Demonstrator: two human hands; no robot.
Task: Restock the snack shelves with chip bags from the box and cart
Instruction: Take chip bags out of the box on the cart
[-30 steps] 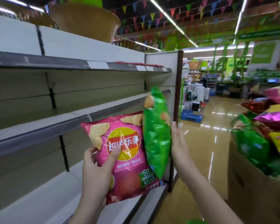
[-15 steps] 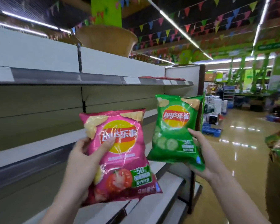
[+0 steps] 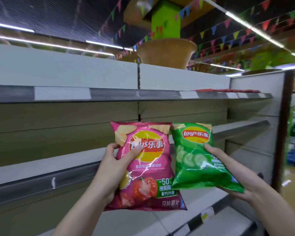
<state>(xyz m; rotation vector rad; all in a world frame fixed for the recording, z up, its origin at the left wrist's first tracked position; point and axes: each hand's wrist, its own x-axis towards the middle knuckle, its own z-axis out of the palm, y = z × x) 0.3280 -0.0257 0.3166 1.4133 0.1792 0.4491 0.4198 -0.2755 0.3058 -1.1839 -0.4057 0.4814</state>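
Observation:
My left hand (image 3: 112, 169) grips a pink Lay's tomato chip bag (image 3: 148, 171) by its left side, thumb across the logo. Beside it, my right hand (image 3: 228, 169) holds a green Lay's cucumber chip bag (image 3: 194, 154) from its right and underside, thumb on the front. Both bags are upright, face me and touch edge to edge in front of the middle shelf (image 3: 41, 169) of a grey shelving unit. The box and cart are out of view.
The top shelf (image 3: 109, 94) carries a flat red item (image 3: 228, 90) at its far right. A lower shelf (image 3: 160, 220) with a yellow price tag (image 3: 207, 213) runs below my hands. A side panel (image 3: 262, 116) closes the unit on the right. A wicker basket (image 3: 167, 53) stands above.
My view has turned left toward the shelves, and the cart has left the frame. The green bag turned to face me and both bags came together, closer to the middle shelf.

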